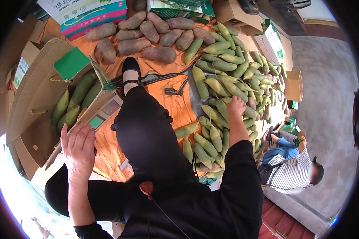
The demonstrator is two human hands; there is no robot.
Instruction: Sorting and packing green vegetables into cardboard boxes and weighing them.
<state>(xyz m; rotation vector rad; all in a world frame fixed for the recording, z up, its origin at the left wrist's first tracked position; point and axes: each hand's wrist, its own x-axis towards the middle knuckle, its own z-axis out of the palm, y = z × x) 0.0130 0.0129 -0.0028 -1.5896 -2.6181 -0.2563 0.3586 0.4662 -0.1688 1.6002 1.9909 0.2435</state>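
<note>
My left hand (79, 149) hovers flat with fingers apart at the front edge of an open cardboard box (36, 99) that holds several green mangoes (76, 97). It holds nothing. My right hand (235, 106) reaches forward into a big pile of green mangoes (223, 75) spread on an orange cloth (175, 103); its fingers curl down onto one mango, and whether they grip it is hidden. My black-clad leg and black shoe (131, 68) stretch forward between box and pile.
Several large purplish-brown fruits (147, 36) lie at the far end of the cloth. Printed cartons (87, 14) and plain boxes (293, 85) ring the area. A small scale (103, 113) sits beside the box. Another person in a striped shirt (291, 169) sits at the right.
</note>
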